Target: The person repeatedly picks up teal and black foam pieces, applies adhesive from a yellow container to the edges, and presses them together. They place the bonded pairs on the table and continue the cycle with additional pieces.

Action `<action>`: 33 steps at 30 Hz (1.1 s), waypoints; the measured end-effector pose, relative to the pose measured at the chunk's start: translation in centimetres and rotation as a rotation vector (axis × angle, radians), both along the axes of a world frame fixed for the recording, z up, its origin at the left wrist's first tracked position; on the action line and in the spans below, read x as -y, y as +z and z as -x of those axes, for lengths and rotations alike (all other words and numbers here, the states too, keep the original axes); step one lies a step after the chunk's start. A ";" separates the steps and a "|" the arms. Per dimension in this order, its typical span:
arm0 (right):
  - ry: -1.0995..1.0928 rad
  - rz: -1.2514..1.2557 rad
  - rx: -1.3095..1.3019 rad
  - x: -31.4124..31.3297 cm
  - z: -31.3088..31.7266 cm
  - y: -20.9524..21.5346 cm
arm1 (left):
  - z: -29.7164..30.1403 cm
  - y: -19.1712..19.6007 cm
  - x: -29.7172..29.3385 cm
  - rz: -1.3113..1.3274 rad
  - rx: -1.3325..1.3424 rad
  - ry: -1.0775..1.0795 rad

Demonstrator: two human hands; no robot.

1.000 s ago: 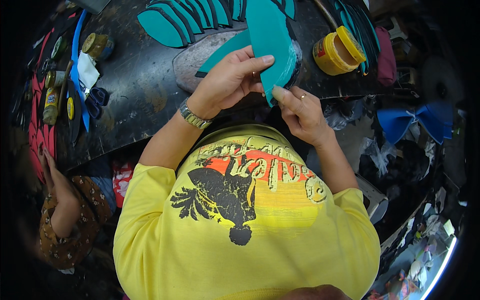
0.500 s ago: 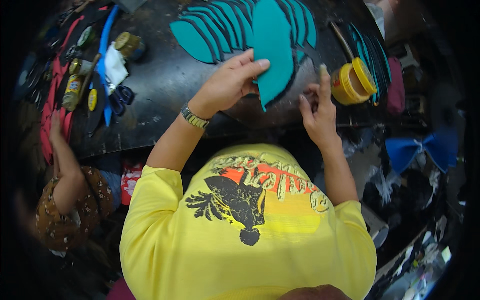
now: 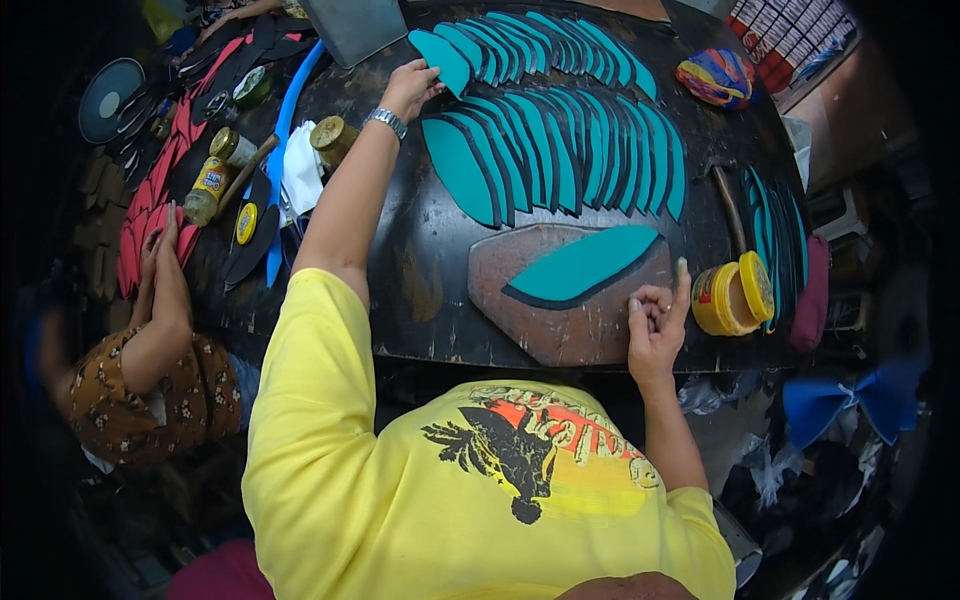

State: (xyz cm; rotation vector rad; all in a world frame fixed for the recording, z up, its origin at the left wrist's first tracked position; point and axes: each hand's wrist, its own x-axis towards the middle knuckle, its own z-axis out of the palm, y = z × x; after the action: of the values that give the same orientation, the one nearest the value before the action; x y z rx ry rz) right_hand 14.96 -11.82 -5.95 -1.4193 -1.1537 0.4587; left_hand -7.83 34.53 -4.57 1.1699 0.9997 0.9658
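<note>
Head view: wide fisheye, close above yellow printed shirt [image 3: 330,480], facing down across scuffed black counter [image 3: 430,320] from near edge.

The leaf-shaped pieces [image 3: 560,150] are teal, edged black; the jar [image 3: 718,305] is yellow. A co-worker's top [image 3: 165,405] is brown with pale flowers. The far bundle [image 3: 716,78] seems multicoloured.

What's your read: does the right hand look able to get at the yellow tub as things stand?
Probably yes: the right hand appears to hold nothing and is just left of the yellow tub, with nothing visible blocking the gap between them.
</note>
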 end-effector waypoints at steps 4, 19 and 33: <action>-0.014 0.006 0.009 0.1 0.3 -0.2 | -1.8 -1.7 -4.6 -0.031 -0.063 0.087; -0.050 0.006 0.045 -0.2 0.4 -0.2 | -5.5 0.6 1.3 -0.874 -1.004 0.260; -0.421 0.509 0.526 5.7 -4.3 8.2 | -5.0 4.3 31.7 -0.880 -0.916 -0.645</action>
State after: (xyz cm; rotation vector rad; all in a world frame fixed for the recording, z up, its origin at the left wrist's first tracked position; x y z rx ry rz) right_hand 19.31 -17.54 2.27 -2.2633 -1.1378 0.0696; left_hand -2.85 2.86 -0.26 2.6167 0.7470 0.2712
